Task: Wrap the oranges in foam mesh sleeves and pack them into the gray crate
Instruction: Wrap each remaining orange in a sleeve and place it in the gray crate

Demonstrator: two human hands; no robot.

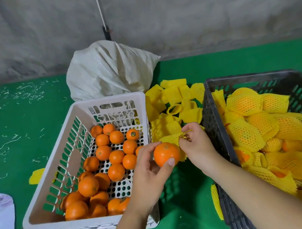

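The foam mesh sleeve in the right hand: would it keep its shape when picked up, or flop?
The foam mesh sleeve probably flops: it bunches and folds where the right hand pinches it. Likely very light, being open netting. The loose sleeves lie curled and crumpled, suggesting easy squashing.

left hand (pixel 147 167): fingers curled, gripping | right hand (pixel 196 142): fingers pinching
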